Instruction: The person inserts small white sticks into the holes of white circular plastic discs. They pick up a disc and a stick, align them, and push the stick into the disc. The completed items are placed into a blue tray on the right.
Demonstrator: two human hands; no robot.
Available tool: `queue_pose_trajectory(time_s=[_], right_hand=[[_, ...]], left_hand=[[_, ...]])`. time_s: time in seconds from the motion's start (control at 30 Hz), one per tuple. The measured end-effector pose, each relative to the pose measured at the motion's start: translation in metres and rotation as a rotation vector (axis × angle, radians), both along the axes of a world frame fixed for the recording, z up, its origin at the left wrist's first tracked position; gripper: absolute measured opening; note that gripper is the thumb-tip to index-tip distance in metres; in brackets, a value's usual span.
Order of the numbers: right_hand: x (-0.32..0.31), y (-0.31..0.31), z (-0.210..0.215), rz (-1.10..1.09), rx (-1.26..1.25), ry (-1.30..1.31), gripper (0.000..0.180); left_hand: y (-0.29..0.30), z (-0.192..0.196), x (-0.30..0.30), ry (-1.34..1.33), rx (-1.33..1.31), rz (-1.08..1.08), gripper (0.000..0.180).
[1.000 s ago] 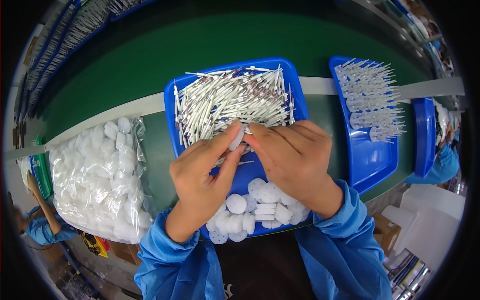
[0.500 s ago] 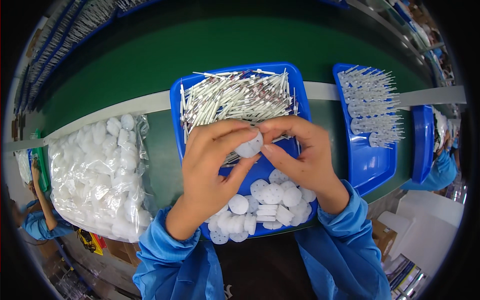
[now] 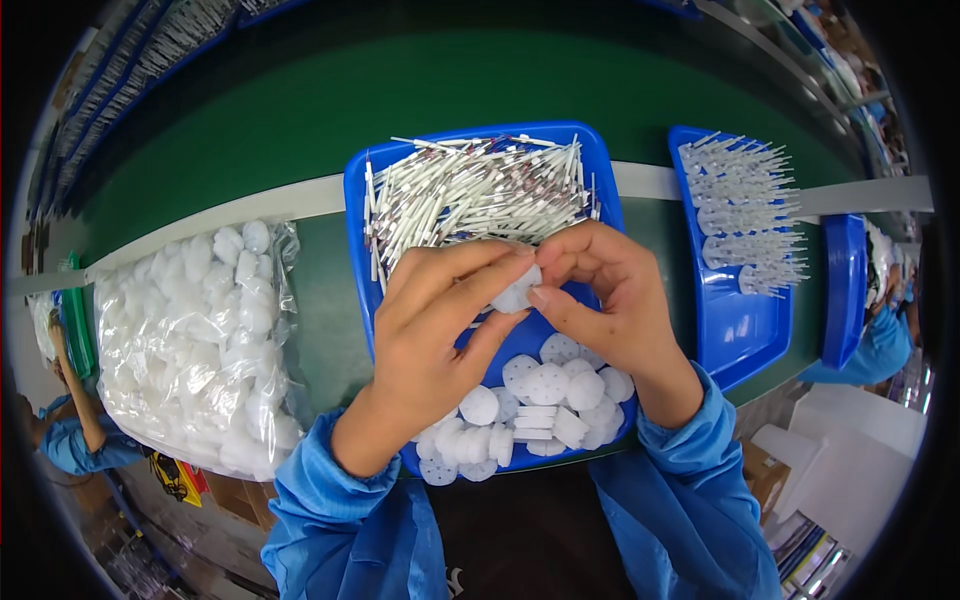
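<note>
My left hand (image 3: 435,335) and my right hand (image 3: 600,295) meet over a blue tray (image 3: 362,190). Between their fingertips they pinch one small white perforated disc (image 3: 515,293). The far half of the tray holds a pile of thin white rods (image 3: 470,195). The near half holds several loose white discs (image 3: 545,400), just below my wrists. Whether a rod is in the held disc is hidden by my fingers.
A clear bag of white discs (image 3: 190,340) lies left of the tray. A second blue tray (image 3: 735,330) on the right carries assembled rod-and-disc pieces (image 3: 745,215). A third blue tray (image 3: 845,290) stands further right. Other people in blue sleeves (image 3: 70,440) work at both sides.
My hands lifted from the rod pile and drew together. The white disc now sits pinched between both hands' fingertips, slightly nearer to me than before.
</note>
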State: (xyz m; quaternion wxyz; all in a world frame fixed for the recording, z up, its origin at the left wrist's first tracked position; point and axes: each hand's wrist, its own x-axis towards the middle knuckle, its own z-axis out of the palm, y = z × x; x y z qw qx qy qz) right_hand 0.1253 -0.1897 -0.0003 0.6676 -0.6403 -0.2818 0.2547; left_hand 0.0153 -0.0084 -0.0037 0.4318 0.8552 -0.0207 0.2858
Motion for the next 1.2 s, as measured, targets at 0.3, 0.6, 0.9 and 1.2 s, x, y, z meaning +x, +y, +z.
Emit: queue_pose_trajectory(time_s=[0.3,0.6,0.9,1.2], right_hand=[[-0.013,-0.009,0.022,0.149,-0.359,-0.844,0.016],[-0.014,0.009,0.021,0.218,-0.507,-0.96,0.011],[0.003,0.013,0.017,-0.093,-0.179,-0.719,0.028],[-0.002,0.005,0.005,-0.113,-0.255,-0.701,0.025]], left_hand=[[0.015,-0.009,-0.014,-0.242,-0.426,0.035,0.038],[0.018,-0.009,-0.013,0.008,-0.809,0.028,0.031],[0.011,-0.018,-0.01,0.226,-0.696,-0.054,0.044],[0.006,-0.009,-0.006,0.194,-0.775,0.027,0.035]])
